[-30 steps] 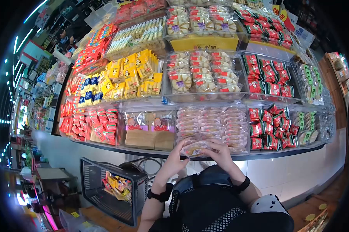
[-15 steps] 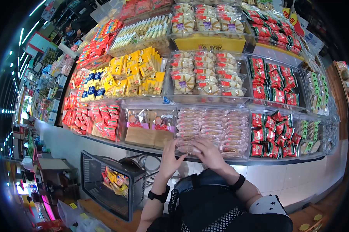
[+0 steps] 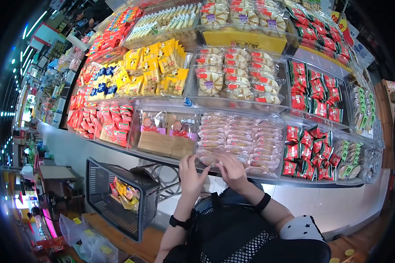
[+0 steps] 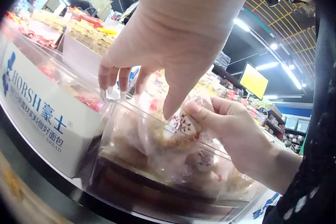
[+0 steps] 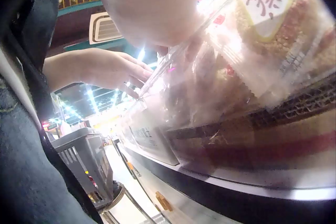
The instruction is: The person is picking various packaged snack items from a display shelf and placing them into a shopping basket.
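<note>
Several clear-wrapped round pastries (image 3: 267, 144) lie in overlapping rows in a clear plastic bin in the front row. At the bin's front left corner my right hand (image 3: 232, 170) pinches the edge of a wrapped pastry (image 4: 181, 124) between thumb and fingers; its label bears dark red print. My left hand (image 3: 191, 176) hovers over the bin's front wall, fingers spread and bent downward, thumb close to that same pastry. In the right wrist view, another pastry (image 5: 268, 14) with a printed label appears large behind the clear wall.
Left of the pastries stands a bin with brown paper packs (image 3: 162, 142). Red-green packets (image 3: 309, 151) fill the bin to the right. Yellow packets (image 3: 151, 72) and larger wrapped rounds (image 3: 237, 72) sit behind. A grey basket (image 3: 149, 199) holding several packets stands lower left.
The wrapped pastry held up between both hands a second ago has gone down into the bin's front left. My left hand has come away from it; the head view has shifted slightly.
</note>
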Demonstrator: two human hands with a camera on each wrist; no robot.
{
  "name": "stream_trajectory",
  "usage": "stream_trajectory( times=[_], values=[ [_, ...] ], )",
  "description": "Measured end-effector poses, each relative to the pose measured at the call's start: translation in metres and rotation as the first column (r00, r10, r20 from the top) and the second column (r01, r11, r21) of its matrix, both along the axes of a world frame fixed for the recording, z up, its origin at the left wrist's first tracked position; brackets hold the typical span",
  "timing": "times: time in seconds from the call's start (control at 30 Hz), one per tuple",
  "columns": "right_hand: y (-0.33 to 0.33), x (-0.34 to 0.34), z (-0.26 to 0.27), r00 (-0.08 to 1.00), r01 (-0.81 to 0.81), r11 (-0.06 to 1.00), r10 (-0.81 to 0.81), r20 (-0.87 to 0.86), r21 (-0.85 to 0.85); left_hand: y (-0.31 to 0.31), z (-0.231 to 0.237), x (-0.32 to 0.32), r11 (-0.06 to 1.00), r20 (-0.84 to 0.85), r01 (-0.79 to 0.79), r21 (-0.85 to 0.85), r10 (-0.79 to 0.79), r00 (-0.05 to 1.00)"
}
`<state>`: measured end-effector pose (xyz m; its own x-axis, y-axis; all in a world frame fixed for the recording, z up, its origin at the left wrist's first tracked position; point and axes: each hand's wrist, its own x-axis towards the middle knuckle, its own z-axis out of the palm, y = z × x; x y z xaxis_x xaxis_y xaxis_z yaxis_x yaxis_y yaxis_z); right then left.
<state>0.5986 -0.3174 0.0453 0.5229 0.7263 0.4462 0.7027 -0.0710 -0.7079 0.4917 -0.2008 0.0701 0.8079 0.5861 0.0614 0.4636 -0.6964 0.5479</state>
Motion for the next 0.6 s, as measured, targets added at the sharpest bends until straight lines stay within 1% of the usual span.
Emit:
stream_trajectory(
  times=[0.03,0.07,0.1,0.13,0.17,0.2,0.23,0.27,0.33,0.37,0.4,0.43,0.47,0.53,0.6],
  values=[
    [0.0,0.0,-0.002,1.0,-0.004,1.0,0.004,-0.004,-0.005,-0.004,0.002,0.001,0.998,0.073,-0.054,-0.029,0.056,0.996],
    [0.0,0.0,-0.005,0.976,0.002,1.0,0.004,-0.219,0.026,-0.006,0.002,0.001,0.993,0.144,-0.105,-0.06,0.113,0.983],
    [0.002,0.0,-0.003,0.906,0.015,0.998,0.009,-0.423,0.054,-0.005,-0.001,-0.001,0.992,0.139,-0.11,-0.064,0.118,0.983],
    [0.003,0.001,0.0,0.904,0.011,0.999,0.011,-0.427,0.049,-0.002,-0.005,-0.002,0.99,0.154,-0.076,-0.121,0.095,0.984],
    [0.006,0.002,0.004,0.932,0.003,0.999,0.01,-0.363,0.034,0.001,-0.008,-0.003,0.983,0.171,-0.042,-0.176,0.073,0.983],
    [0.007,0.004,0.008,0.956,-0.006,1.0,0.011,-0.294,0.018,0.002,-0.008,-0.003,0.982,0.169,-0.048,-0.182,0.079,0.982],
    [0.008,0.004,0.007,0.99,-0.021,1.0,0.024,-0.142,0.022,0.003,-0.006,-0.002,0.981,0.179,-0.055,-0.188,0.09,0.98],
    [0.008,0.003,0.004,0.989,-0.026,1.0,0.028,-0.143,0.015,0.003,-0.006,-0.002,0.979,0.189,-0.063,-0.194,0.1,0.977],
    [0.006,0.0,-0.002,0.987,-0.011,0.996,0.025,-0.158,0.088,0.005,-0.012,-0.006,0.97,0.179,-0.057,-0.234,0.101,0.979],
    [0.005,-0.001,-0.004,0.987,-0.013,0.997,0.026,-0.16,0.081,0.005,-0.016,-0.007,0.948,0.24,-0.085,-0.307,0.163,0.957],
    [0.004,-0.001,-0.005,0.994,-0.007,0.992,0.021,-0.111,0.126,0.004,-0.015,-0.006,0.919,0.295,-0.106,-0.379,0.228,0.928],
    [0.001,-0.001,-0.005,0.998,0.001,0.987,0.01,-0.065,0.163,0.001,-0.012,-0.006,0.891,0.309,-0.127,-0.436,0.281,0.909],
    [0.0,0.0,-0.005,0.998,0.004,0.989,0.006,-0.069,0.149,-0.001,-0.011,-0.007,0.885,0.301,-0.126,-0.448,0.282,0.911],
    [0.003,0.003,-0.002,0.998,-0.029,0.981,0.017,0.062,0.191,-0.001,-0.012,-0.01,0.952,0.301,-0.053,-0.3,0.147,0.942],
    [0.004,0.001,-0.006,0.997,-0.005,0.987,-0.007,0.073,0.163,-0.005,-0.015,-0.011,0.948,0.296,-0.052,-0.315,0.15,0.943]
  ],
)
